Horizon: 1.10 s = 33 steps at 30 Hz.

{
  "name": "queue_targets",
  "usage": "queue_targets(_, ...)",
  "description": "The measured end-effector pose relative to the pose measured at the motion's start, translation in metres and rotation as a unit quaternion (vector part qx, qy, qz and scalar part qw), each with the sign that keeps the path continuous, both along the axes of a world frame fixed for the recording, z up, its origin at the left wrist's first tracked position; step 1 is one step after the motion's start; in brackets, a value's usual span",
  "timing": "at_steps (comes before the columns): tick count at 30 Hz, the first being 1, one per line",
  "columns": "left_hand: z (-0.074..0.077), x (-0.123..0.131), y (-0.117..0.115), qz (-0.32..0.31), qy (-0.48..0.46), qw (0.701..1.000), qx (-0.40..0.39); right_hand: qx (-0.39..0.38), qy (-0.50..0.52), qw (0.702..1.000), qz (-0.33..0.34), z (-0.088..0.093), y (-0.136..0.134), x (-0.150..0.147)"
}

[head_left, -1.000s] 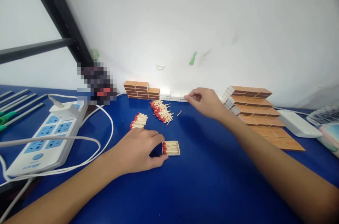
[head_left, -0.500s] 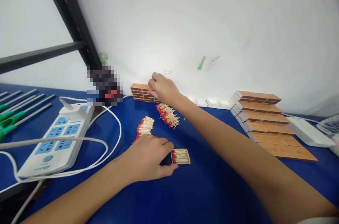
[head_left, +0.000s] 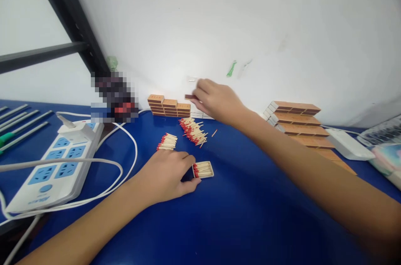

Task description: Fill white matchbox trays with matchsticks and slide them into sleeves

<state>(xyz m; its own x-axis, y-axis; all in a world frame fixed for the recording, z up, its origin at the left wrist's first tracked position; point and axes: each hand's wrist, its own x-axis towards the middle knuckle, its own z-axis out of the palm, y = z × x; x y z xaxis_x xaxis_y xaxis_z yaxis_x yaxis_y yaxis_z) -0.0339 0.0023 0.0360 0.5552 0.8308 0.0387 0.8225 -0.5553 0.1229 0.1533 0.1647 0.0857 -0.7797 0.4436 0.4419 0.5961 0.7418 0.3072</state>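
Observation:
My left hand [head_left: 171,175] grips the left end of a white matchbox tray [head_left: 213,169] between thumb and fingers. Red-tipped matches [head_left: 203,170] lie side by side in it. Raised near the wall, my right hand [head_left: 213,98] pinches a matchbox sleeve [head_left: 189,97], its dark striking side showing. Just below and left of it stands a stepped stack of orange sleeves [head_left: 171,108]. White trays [head_left: 197,114] stand beside that stack, partly behind my right hand. Two heaps of loose matches, a larger one [head_left: 193,131] and a smaller one [head_left: 168,141], lie between my hands.
Stacked matchboxes [head_left: 297,119] rise in steps at the right, beside a white device [head_left: 349,144]. A power strip [head_left: 56,165] with looping white cables lies at the left, near green-handled metal rods [head_left: 23,129]. One match [head_left: 214,133] lies apart on the blue tabletop [head_left: 244,223].
My right hand has lifted a sleeve off the stack and moved right with it. My left hand still holds the filled tray. The view has shifted slightly.

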Motion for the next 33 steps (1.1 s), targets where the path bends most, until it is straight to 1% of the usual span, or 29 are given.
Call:
queue_targets(2, 0.001, 0.0, 0.0, 0.005, 0.014, 1.0, 0.006, -0.01, 0.014, 1.0, -0.011, -0.007, -0.03, 0.042)
queue_targets(4, 0.001, 0.0, -0.001, 0.009, 0.015, 1.0, 0.01, -0.039, 0.022, 0.999, -0.015, -0.023, -0.063, 0.077)
queue_targets(5, 0.001, 0.001, -0.002, 0.012, 0.011, 1.0, 0.013, -0.061, 0.021, 0.998, -0.004, -0.033, -0.078, 0.091)
queue_targets(7, 0.0, 0.002, -0.002, 0.021, -0.006, 1.0, 0.019, -0.104, 0.017, 0.994, 0.008, -0.051, -0.103, 0.108)
queue_targets(9, -0.002, 0.002, -0.002, 0.027, -0.029, 0.999, 0.026, -0.158, 0.039, 0.986, 0.018, -0.063, -0.117, 0.116)
queue_targets(11, -0.006, 0.003, -0.001, 0.024, -0.047, 0.998, 0.037, -0.217, 0.076, 0.973, 0.008, -0.068, -0.123, 0.118)
queue_targets(13, -0.01, 0.003, 0.0, 0.005, -0.063, 0.996, 0.057, -0.26, 0.107, 0.96, -0.015, -0.07, -0.122, 0.119)
queue_targets(15, -0.014, 0.003, 0.002, -0.016, -0.08, 0.993, 0.089, -0.284, 0.125, 0.95, -0.031, -0.071, -0.119, 0.12)
queue_targets(19, -0.019, 0.002, 0.006, -0.027, -0.108, 0.984, 0.137, -0.323, 0.161, 0.933, -0.012, -0.075, -0.119, 0.12)
queue_targets(25, -0.019, 0.002, 0.01, -0.051, -0.144, 0.98, 0.129, -0.351, 0.185, 0.918, 0.015, -0.075, -0.13, 0.112)
queue_targets(28, -0.02, 0.001, 0.01, -0.053, -0.156, 0.978, 0.129, -0.347, 0.191, 0.918, 0.028, -0.077, -0.131, 0.112)
queue_targets(33, -0.018, 0.002, 0.01, -0.062, -0.176, 0.97, 0.153, -0.346, 0.197, 0.916, 0.041, -0.078, -0.128, 0.114)
